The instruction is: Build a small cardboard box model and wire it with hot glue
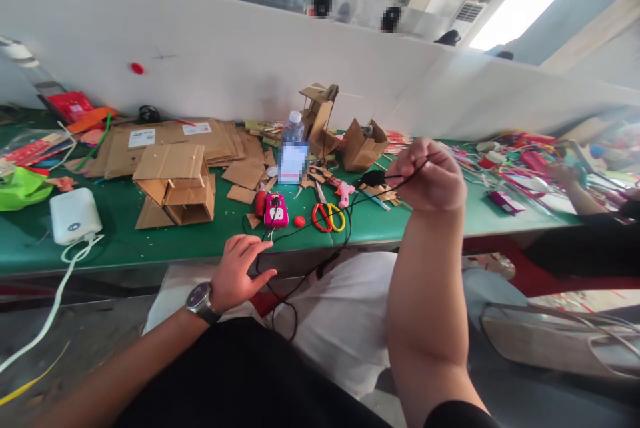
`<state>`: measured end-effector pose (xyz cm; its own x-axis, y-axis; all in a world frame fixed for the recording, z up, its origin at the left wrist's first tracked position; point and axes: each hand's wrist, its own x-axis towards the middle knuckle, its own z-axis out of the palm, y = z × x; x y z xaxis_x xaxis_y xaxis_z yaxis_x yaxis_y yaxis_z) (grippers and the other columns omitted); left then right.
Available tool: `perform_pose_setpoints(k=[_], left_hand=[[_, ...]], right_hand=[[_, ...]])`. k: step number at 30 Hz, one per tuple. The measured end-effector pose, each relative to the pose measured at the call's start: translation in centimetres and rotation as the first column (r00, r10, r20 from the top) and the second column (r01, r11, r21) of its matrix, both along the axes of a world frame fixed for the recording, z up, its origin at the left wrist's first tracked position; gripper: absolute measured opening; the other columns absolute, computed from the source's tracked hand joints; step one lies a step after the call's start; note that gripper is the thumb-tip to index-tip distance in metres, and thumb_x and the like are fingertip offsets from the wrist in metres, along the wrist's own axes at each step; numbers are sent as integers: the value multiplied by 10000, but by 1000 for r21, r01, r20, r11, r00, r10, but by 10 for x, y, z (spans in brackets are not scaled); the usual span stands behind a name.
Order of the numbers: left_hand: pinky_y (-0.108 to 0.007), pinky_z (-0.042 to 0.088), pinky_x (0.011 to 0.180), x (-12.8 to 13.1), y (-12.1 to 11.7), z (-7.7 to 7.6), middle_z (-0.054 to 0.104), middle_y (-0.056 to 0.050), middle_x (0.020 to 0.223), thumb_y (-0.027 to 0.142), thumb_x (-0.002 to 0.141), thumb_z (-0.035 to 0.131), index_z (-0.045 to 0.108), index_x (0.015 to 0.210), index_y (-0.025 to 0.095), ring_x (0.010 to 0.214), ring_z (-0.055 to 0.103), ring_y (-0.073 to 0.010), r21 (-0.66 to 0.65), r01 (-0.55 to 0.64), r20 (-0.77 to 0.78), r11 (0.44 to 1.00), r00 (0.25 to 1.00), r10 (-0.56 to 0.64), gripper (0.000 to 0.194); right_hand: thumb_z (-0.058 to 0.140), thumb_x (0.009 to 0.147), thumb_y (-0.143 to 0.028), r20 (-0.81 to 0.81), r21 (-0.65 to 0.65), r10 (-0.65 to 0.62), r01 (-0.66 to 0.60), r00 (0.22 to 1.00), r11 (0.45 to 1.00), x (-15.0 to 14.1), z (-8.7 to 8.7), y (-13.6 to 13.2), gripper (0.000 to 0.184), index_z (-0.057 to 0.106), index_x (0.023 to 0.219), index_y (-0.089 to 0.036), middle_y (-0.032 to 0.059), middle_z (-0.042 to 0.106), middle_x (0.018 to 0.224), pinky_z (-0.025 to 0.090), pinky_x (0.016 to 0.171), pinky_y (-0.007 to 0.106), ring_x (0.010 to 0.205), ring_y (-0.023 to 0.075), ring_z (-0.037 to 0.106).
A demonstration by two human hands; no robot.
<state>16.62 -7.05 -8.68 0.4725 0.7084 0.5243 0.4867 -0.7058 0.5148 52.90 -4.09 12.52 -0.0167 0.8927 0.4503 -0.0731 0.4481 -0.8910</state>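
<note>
Right hand [429, 175]: up over the edge of the green bench [165, 248], fingers closed on a thin black cord [345, 241].
Left hand [239, 269]: wide, with the fingers spread and the palm down, just in front of the bench. It is near the cord, but I cannot tell if it touches it. A round watch [200, 299] is on the wrist.
Black cord: goes from the right hand down across the front of the bench, then makes a loop by the person's lap.
Pink box [276, 212]: on the bench, near the left fingertips, with a white patch on its front.
Red ball [299, 221]: between the pink box and the scissors [330, 216]. It looks small and round.
Scissors: one red handle and one yellow handle, with the blades pointing to the wall [210, 61].
Pink glue gun [345, 194]: just beside the scissors.
Bottle [295, 127]: standing up, with a white cap, behind a screen [293, 163] that is too blurry to read.
Cardboard box [190, 178]: open in front, with a shelf inside, on the left part of the bench.
White block [75, 217]: near the bench's left end, with a white cable [60, 295] hanging down.
Other person's hand [565, 176]: far to the right, over the bench.
</note>
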Motion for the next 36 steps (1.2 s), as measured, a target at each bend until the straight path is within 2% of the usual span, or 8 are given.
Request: perform_pose_setpoints(k=[4, 7, 11, 14, 18, 23, 27, 36], left_hand=[[-542, 468, 1179, 4, -9, 31, 599, -169, 1442, 511, 881, 811, 482, 1550, 236, 1357, 559, -349, -78, -22, 155, 997, 987, 34, 795], [-557, 469, 1194, 9, -21, 66, 548, -181, 1550, 545, 862, 816, 371, 1638, 243, 1436, 533, -381, -211, 131, 292, 969, 954, -65, 944], [-351, 569, 720, 8, -36, 106, 739, -78, 912, 548, 1001, 632, 749, 1198, 225, 776, 694, -221, -510, 501, 376, 700, 861, -342, 396], [-304, 413, 559, -4, -41, 110, 598, -33, 649, 614, 1069, 434, 754, 869, 204, 565, 518, -150, -612, 577, 434, 541, 817, -381, 557], [-318, 384, 606, -31, -37, 85, 549, -33, 673, 654, 1052, 453, 650, 778, 193, 631, 478, -156, -639, 521, 525, 566, 833, -173, 571], [-278, 324, 541, -60, -25, 62, 355, 38, 598, 555, 1025, 591, 481, 670, 204, 544, 307, -112, -633, 501, 707, 590, 685, 178, 511], [-240, 322, 506, -77, -14, 63, 299, 61, 580, 471, 976, 697, 464, 650, 186, 506, 272, -82, -632, 433, 746, 642, 565, 353, 492], [-208, 338, 493, -109, 10, 60, 312, 63, 584, 397, 895, 800, 473, 647, 175, 500, 308, -67, -691, 258, 700, 675, 472, 536, 467]], right_hand=[[897, 830, -379, 56, 214, 210, -217, 976, 952, -78, 35, -26, 267, 658, 807, -263, -35, 629, 666, 504, 478, 266, 531, 139, 629], [805, 905, -279, 164, 225, 371, -401, 914, 888, -132, 40, -45, 62, 751, 927, -299, -20, 707, 754, 600, 608, 305, 678, 170, 707], [764, 920, -263, 282, 174, 392, -449, 876, 877, -157, 35, -50, 59, 750, 948, -313, -6, 714, 797, 607, 692, 335, 725, 183, 695], [785, 934, -325, 162, 239, 208, -243, 965, 940, -141, 32, -36, 70, 724, 916, -295, -18, 644, 785, 567, 725, 329, 713, 159, 644], [852, 863, -344, -127, 246, -32, 63, 991, 967, -100, 27, -7, 221, 641, 850, -276, -81, 433, 638, 485, 660, 286, 554, 92, 498], [829, 772, -400, -161, -76, -42, 30, 986, 997, -42, 6, 24, 324, 523, 797, -295, -137, 209, 495, 199, 452, 289, 398, 69, 160], [696, 851, -348, -212, -261, -138, 80, 967, 962, -15, -7, 37, 196, 522, 779, -294, -143, 213, 427, 98, 455, 327, 374, 79, 104], [646, 862, -216, -455, -236, -172, 68, 873, 969, 14, -20, 46, 139, 569, 756, -260, -154, 222, 396, 18, 460, 308, 388, 81, 35]])
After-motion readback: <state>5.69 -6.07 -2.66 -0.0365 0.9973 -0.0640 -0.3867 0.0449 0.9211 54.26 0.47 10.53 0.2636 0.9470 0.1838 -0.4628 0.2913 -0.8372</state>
